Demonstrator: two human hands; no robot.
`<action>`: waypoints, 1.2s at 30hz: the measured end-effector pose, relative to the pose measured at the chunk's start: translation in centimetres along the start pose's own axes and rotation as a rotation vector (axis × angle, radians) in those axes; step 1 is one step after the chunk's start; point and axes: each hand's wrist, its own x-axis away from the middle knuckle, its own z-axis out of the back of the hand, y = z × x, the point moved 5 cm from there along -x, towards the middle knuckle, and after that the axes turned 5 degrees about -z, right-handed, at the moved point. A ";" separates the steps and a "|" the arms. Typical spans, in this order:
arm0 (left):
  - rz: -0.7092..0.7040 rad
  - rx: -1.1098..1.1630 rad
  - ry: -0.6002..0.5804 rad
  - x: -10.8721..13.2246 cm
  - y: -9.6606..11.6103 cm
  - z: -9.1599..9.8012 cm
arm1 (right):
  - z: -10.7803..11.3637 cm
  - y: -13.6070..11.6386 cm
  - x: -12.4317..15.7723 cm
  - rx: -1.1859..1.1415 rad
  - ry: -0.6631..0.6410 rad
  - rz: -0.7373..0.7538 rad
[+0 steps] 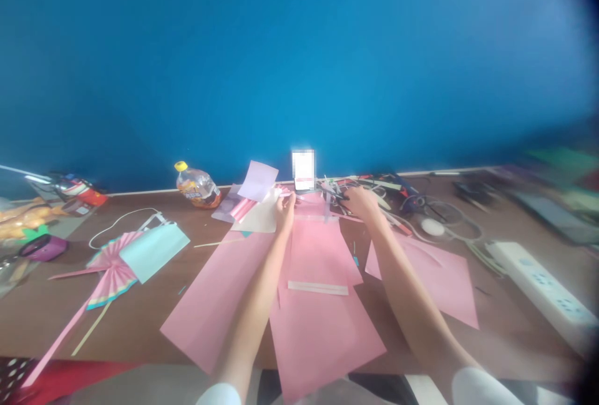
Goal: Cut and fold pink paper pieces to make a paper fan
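My left hand [285, 210] is at the back of the desk with its fingers pinched together on pink paper. Opposite it, my right hand [360, 203] is closed round the dark handles of what look like scissors [334, 193], their blades pointing left toward the paper. Between my forearms lie overlapping pink sheets [318, 330], with a pale strip [318, 287] across them. Left of my left hand are a striped pink folded paper [243, 210], a lilac sheet [258, 180] and a cream sheet [257, 218]. The fingertips are small and blurred.
A lit phone [304, 171] stands against the blue wall. Paper strips and cables [388, 196] lie behind my right hand. At left are a drink bottle [199, 186], a pink paper fan [115, 268] and a light blue sheet [154, 251]. A power strip [543, 286] lies at right.
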 end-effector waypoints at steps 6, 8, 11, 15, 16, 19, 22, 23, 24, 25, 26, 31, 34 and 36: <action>0.059 0.066 0.017 -0.4 0.5 -0.1 | -0.3 0.2 -0.1 -0.005 -0.021 0.077; 0.088 0.107 0.024 -0.7 0.7 -0.1 | -0.3 0.2 0.0 -0.006 -0.039 0.110; 0.138 0.137 0.021 -0.9 1.0 -0.3 | 0.1 0.0 0.2 -0.007 -0.014 0.088; 0.182 0.176 -0.008 -0.8 1.4 -0.9 | 0.4 -0.5 0.4 -0.017 -0.001 -0.011; 0.186 0.183 -0.025 -0.7 1.5 -1.1 | 0.4 -0.6 0.5 -0.015 -0.006 -0.034; 0.191 0.183 -0.081 -0.8 1.5 -1.5 | 0.6 -1.0 0.9 0.019 -0.005 -0.064; 0.201 0.149 -0.112 -1.1 1.7 -1.2 | 0.8 -1.8 1.9 0.061 -0.069 -0.037; 0.209 0.135 -0.119 -1.3 1.8 -1.0 | 0.8 -2.1 2.2 0.068 -0.108 -0.038; 0.218 0.116 -0.128 -1.5 2.0 -0.6 | 1.0 -2.4 2.6 0.070 -0.125 -0.036; 0.227 0.098 -0.139 -1.7 2.3 -0.3 | 1.3 -2.7 2.8 0.068 -0.114 -0.033; 0.230 0.082 -0.154 -1.9 2.7 0.0 | 1.7 -3.0 3.0 0.065 -0.084 -0.026; 0.179 0.125 -0.139 -2.5 5.2 1.7 | 1.8 -5.1 2.7 -0.037 0.006 0.161; 0.111 0.203 -0.145 -2.6 6.2 1.8 | 0.2 -7.0 2.5 -0.140 -0.052 0.333; 0.054 0.248 -0.149 -2.6 6.6 1.7 | -1.0 -8.1 2.6 -0.145 -0.078 0.403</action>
